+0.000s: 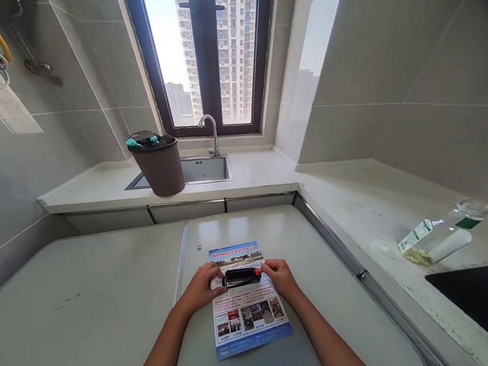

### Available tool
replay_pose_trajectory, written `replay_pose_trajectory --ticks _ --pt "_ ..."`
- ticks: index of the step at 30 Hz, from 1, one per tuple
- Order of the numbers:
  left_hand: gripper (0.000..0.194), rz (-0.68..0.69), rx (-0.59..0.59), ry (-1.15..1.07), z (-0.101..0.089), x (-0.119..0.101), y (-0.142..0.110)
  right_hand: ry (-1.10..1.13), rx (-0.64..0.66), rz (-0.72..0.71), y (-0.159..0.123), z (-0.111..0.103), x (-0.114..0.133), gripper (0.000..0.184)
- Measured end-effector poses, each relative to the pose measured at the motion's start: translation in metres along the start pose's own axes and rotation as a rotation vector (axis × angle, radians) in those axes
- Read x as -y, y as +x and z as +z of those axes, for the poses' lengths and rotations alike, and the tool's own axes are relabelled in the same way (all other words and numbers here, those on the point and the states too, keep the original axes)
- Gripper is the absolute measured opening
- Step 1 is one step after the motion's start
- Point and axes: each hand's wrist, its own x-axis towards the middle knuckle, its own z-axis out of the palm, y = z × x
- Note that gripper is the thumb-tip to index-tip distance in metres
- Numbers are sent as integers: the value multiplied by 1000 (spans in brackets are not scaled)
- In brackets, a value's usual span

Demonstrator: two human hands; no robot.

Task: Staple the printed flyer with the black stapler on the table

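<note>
Lying under your forearms' reach, the printed sheet (254, 337) sits loose on the pale tabletop (107, 288). It could skid or crease if a wrist drags across it, since nothing but the hands and what they handle appears to weigh it down. Over its upper half is the black tool (241, 275), lying crosswise, with an orange-red end (258, 272) toward your right. Your left hand (200, 288) has a narrow grip, thumb and finger closed about the left end; your right hand (281, 276) pinches the coloured end with its fingertips. With only the 2 ends held, uneven pulls could twist the tool or let it slip, and if that end moves or hides an edge, fingertips so close could get nipped. You cannot tell from here whether it does. Off to your right, the clear jar (451, 235) appears to lie on its side on the counter (336, 197); a sweeping elbow or a knock might set it rolling. Farthest, the brown bin (158, 168) stands near the counter's front edge, by the sink (203, 169), where a bump could tip it over.
</note>
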Motion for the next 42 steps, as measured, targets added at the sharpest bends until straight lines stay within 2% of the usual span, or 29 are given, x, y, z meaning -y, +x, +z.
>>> replay_pose_trajectory --ticks 4,16,26,38,42 --pt "24 1 5 10 -1 -1 0 60 15 65 0 0 1 37" --pt "24 2 17 12 -2 -3 1 34 31 45 0 -1 -2 37" --pt "25 22 7 17 -1 -1 0 -167 -6 -136 -9 6 0 43" --pt "24 25 3 30 0 1 -1 -276 -38 -188 -9 10 -2 41" --pt "22 18 -8 21 -1 0 -1 -328 -35 -277 -12 10 7 36"
